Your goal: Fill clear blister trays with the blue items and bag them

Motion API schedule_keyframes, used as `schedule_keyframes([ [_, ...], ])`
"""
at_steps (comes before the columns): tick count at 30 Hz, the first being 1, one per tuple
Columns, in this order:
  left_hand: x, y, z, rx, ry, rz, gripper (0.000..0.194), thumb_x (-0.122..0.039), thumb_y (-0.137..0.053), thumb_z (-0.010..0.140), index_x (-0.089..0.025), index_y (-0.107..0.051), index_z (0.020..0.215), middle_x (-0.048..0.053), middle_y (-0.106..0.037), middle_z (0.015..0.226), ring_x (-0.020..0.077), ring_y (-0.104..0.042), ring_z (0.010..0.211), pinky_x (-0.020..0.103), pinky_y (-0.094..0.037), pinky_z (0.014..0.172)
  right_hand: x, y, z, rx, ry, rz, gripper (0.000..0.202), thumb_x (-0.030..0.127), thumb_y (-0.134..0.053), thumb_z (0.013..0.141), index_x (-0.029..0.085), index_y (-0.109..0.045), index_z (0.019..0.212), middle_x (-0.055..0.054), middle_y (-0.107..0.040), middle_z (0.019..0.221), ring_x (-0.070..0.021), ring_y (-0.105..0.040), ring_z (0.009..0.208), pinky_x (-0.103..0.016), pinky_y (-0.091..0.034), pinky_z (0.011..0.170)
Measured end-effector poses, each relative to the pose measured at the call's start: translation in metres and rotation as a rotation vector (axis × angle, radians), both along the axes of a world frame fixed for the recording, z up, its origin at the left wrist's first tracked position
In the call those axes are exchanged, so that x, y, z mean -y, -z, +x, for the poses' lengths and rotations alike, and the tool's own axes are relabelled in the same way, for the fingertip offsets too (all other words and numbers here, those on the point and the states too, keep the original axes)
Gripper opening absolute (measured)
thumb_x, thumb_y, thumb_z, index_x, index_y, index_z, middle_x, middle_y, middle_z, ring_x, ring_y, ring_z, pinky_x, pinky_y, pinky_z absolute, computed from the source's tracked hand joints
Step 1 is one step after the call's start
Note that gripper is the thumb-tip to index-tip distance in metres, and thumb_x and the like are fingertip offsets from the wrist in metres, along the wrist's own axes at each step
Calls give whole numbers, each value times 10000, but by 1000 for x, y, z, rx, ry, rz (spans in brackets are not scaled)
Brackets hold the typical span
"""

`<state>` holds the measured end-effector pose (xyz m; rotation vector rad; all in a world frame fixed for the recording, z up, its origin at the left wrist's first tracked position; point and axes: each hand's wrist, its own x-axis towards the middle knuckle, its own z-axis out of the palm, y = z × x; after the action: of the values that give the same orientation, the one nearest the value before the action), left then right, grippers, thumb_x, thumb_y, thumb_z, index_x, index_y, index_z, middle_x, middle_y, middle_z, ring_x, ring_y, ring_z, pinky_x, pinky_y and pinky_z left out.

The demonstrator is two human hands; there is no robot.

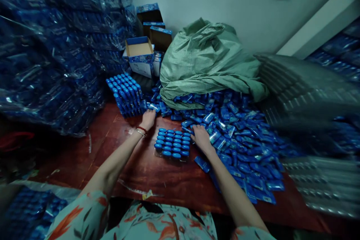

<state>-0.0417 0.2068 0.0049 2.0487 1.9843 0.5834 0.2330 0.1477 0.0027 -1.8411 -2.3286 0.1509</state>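
Observation:
On the red-brown tabletop, a block of small blue-capped bottles [172, 143] stands upright in rows between my hands. My left hand [148, 119], with a beaded bracelet at the wrist, reaches forward; its fingers close on a small blue bottle [153, 107] at the edge of the loose ones. Just right of the block, my right hand [201, 137] has its fingers bent round another small blue bottle [192, 126], mostly covered by the fingertips. A large heap of loose blue bottles [244, 146] spreads beyond and to the right of this hand.
A taller block of blue bottles [125, 93] stands at the back left. Behind it are open cartons [139, 49]. A green sack [208, 60] lies over the heap. Wrapped stacks [56, 45] rise at left; clear plastic trays [317, 183] lie at right.

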Motion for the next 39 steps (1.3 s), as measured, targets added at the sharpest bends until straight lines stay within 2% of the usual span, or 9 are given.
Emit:
schedule_keyframes([
  [4, 34, 5, -15, 124, 50, -11, 296, -230, -523, 816, -150, -481, 1098, 76, -633, 861, 198, -608, 795, 291, -460, 713, 41, -5, 37, -375, 70, -18, 126, 277, -512, 843, 181, -521, 925, -50, -629, 863, -174, -608, 786, -294, -494, 702],
  [8, 107, 15, -34, 622, -93, 134, 345, -371, -517, 827, -166, -467, 1099, 31, -607, 880, 134, -600, 707, 256, -490, 670, 101, 2, 62, -981, 256, -203, 327, 489, -589, 765, 203, -493, 893, -4, -603, 694, -177, -616, 601, -280, -505, 508],
  [11, 162, 25, -30, 819, -216, 145, 296, -374, -575, 792, -164, -499, 986, 7, -595, 812, 115, -595, 646, 253, -507, 641, 136, 14, 53, -1038, 264, -305, 352, 502, -587, 769, 192, -524, 923, -2, -605, 664, -167, -611, 555, -265, -499, 466],
  [14, 195, 38, -15, 767, -149, 140, 217, -321, -563, 813, -170, -529, 965, 36, -614, 873, 143, -620, 769, 288, -520, 727, 148, 24, 33, -861, 145, -100, 254, 401, -537, 841, 199, -572, 990, -59, -655, 875, -194, -648, 772, -330, -544, 691],
  [17, 199, 51, -3, 612, 94, 156, 171, -237, -483, 858, -175, -557, 999, 65, -619, 946, 155, -613, 862, 306, -517, 784, 141, 30, 19, -668, -98, 110, 218, 256, -462, 890, 213, -576, 1071, -80, -637, 1015, -202, -609, 961, -365, -498, 861],
  [21, 185, 60, -2, 396, 419, 150, 316, -154, -347, 895, -166, -518, 1160, 101, -597, 1028, 142, -605, 910, 282, -511, 793, 127, 21, 17, -328, -405, 80, 369, 73, -362, 868, 188, -519, 1182, -107, -594, 1038, -189, -582, 949, -326, -507, 795],
  [26, 176, 38, -5, 184, 569, 115, 338, -132, -308, 898, -186, -508, 1165, 75, -590, 993, 137, -568, 855, 252, -482, 745, 113, -9, 6, 102, -574, -107, 401, 2, -372, 810, 180, -516, 1140, -79, -566, 964, -177, -559, 867, -277, -462, 710],
  [31, 169, 9, -4, 57, 664, 13, 255, -136, -344, 887, -192, -547, 1030, 73, -583, 934, 148, -529, 787, 260, -455, 721, 100, -28, -10, 255, -587, -181, 318, 28, -392, 837, 177, -550, 1069, -74, -575, 928, -170, -575, 795, -250, -400, 606],
  [39, 170, 4, 5, 29, 639, -30, 268, -94, -364, 852, -207, -514, 1044, 75, -555, 945, 165, -514, 785, 288, -461, 719, 110, -12, -6, 258, -377, -98, 316, 176, -428, 909, 207, -547, 1200, -99, -617, 897, -206, -580, 819, -294, -406, 672],
])
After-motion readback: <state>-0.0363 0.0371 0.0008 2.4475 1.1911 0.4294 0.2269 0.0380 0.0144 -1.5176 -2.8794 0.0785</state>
